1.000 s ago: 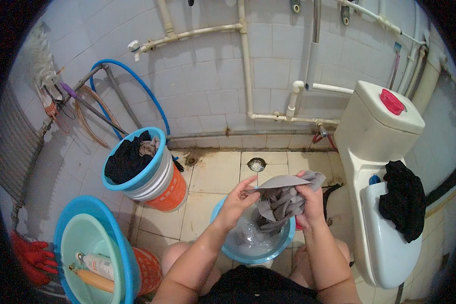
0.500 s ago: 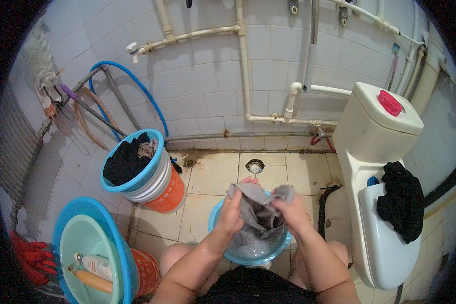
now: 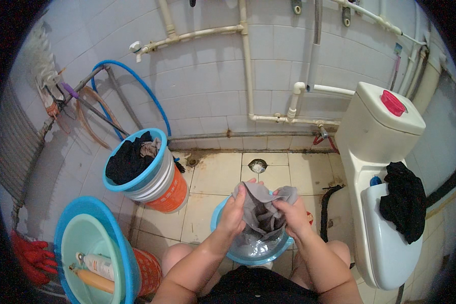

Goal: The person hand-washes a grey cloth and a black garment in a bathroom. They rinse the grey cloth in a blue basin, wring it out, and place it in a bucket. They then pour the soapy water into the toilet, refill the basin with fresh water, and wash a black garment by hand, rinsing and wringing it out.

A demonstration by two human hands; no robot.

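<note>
A wet-looking grey cloth (image 3: 263, 215) is stretched between my two hands. My left hand (image 3: 234, 210) grips its left edge, thumb on top. On the other side my right hand (image 3: 294, 213) pinches a bunched fold near the cloth's right edge. Just under the cloth is a light-blue basin (image 3: 271, 259) with clear water in it, set on the floor between my knees. The cloth's lower part hangs over the basin; whether it touches the water I cannot tell.
Left, a blue basin (image 3: 163, 139) of dark clothes tops a white bucket (image 3: 154, 191). Nearer, a pale green basin (image 3: 78, 225) holds two bottles. Red gloves (image 3: 33, 256) hang beside it. On the right, black cloth (image 3: 403, 202) lies on the toilet lid (image 3: 387, 258). A floor drain (image 3: 257, 165) lies ahead.
The cloth has been spread a little and its folds have shifted. Both hands keep their hold, nearly in the same place. The whole view has shifted slightly.
</note>
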